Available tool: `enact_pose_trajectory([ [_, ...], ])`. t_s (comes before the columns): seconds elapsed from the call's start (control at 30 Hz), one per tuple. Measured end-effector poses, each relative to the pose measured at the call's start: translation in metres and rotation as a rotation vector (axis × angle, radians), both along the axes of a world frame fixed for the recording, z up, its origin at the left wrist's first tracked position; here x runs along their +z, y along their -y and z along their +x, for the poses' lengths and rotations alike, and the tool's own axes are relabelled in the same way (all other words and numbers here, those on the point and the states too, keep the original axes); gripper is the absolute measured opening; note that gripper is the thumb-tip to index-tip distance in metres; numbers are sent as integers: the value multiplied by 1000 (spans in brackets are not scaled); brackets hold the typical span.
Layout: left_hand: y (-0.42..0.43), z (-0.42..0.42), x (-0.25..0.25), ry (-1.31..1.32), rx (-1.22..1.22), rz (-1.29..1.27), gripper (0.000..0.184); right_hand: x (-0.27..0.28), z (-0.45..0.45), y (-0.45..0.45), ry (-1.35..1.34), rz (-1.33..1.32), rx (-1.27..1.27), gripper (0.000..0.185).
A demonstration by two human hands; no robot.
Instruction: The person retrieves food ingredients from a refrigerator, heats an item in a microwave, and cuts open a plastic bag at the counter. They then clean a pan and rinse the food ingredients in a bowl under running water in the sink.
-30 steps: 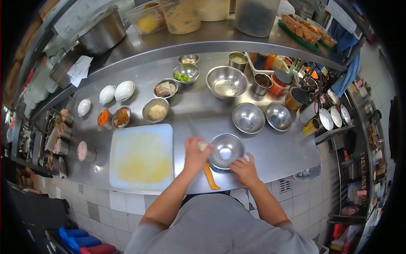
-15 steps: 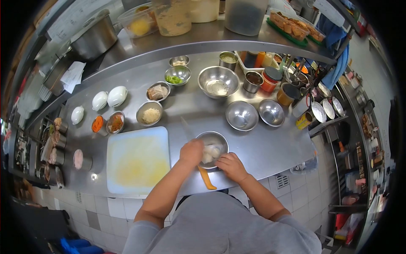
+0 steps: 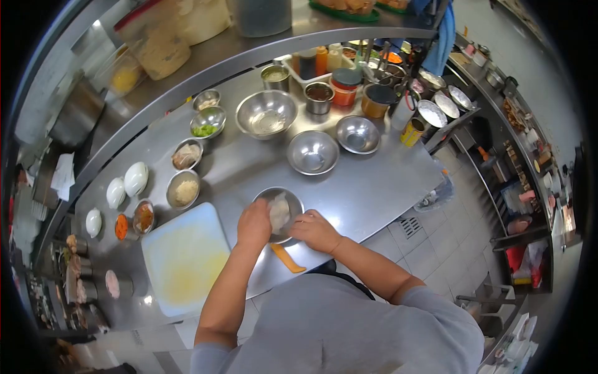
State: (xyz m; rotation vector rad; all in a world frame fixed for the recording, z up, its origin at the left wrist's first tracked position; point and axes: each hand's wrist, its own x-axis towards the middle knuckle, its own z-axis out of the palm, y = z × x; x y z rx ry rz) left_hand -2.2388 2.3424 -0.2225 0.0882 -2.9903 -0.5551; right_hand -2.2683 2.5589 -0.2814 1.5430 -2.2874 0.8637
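Observation:
A small steel bowl [image 3: 298,198] sits in front of me at the table's near edge, with pale, wet-looking food pieces [image 3: 280,213] in it. My left hand [image 3: 255,223] is closed at the bowl's left rim, its fingertips beside the food and partly hidden. On the opposite side, the curled fingers of my right hand [image 3: 316,230] grip the right rim. The yellow handle of a knife [image 3: 288,258] sticks out on the near side of the bowl; its blade is out of sight. A pale cutting board [image 3: 187,262] with yellowish stains lies to the left.
Steel bowls [image 3: 313,153] stand beyond my hands. Small bowls of ingredients, including minced pale food [image 3: 185,192] and chopped greens [image 3: 204,130], line the left side with white lidded dishes [image 3: 136,179]. Jars [image 3: 346,87] stand at the back, below a shelf [image 3: 218,68].
The camera view has turned, so the table's contents sit further left. My left hand has shifted from over the bowl to its left rim, and the food inside lies differently.

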Motion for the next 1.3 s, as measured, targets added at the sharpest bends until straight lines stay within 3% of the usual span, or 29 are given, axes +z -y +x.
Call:
enact_pose_trajectory([
  [0.2, 2, -15, 35, -244, 6, 137, 17, 4, -1, 5, -32, 12, -71, 29],
  [0.37, 20, -13, 58, -463, 135, 397, 31, 4, 2, 8, -5, -22, -126, 29],
  [0.5, 49, -11, 38, -430, 247, 432, 36, 3, 1, 10, 2, -66, -144, 28],
  [0.57, 57, -2, 29, 58, 426, 420, 40, 6, 3, 10, -11, -71, -148, 27],
  [0.63, 80, 1, -60, 71, 81, 396, 48, 6, 2, 11, -29, -80, -144, 26],
  [0.7, 53, 15, -54, 269, 198, 864, 48, 2, -1, 12, -49, -71, -112, 26],
  [0.73, 50, 13, -58, 253, 210, 862, 48, 5, 2, 16, -56, -77, -95, 26],
  [0.8, 54, 3, -77, 291, 504, 1100, 37, 12, 10, 23, -15, -207, -373, 33],
  [0.83, 60, -6, -84, 284, 508, 1100, 37, 7, 10, 23, -17, -210, -366, 33],
  [0.93, 86, -55, -95, 96, 657, 1195, 30, -41, 7, 8, 162, -187, -549, 47],
  [0.97, 100, -74, -95, 48, 666, 1271, 26, -65, 8, -5, 191, -37, -602, 51],
  [1.0, 114, -94, -96, 18, 690, 1255, 23, -78, 8, -12, 219, 114, -656, 54],
  [1.13, 155, -165, -107, 26, 817, 1256, 16, -72, 4, -11, 232, 179, -617, 54],
  [1.2, 187, -204, -164, 20, 854, 1188, 18, -74, 3, -11, 225, 184, -637, 54],
  [1.23, 212, -229, -211, 13, 829, 1053, 20, -76, 1, -12, 211, 194, -635, 54],
  [1.3, 296, -295, -362, -15, 500, 183, 25, -78, 0, -12, 235, 204, -664, 55],
])
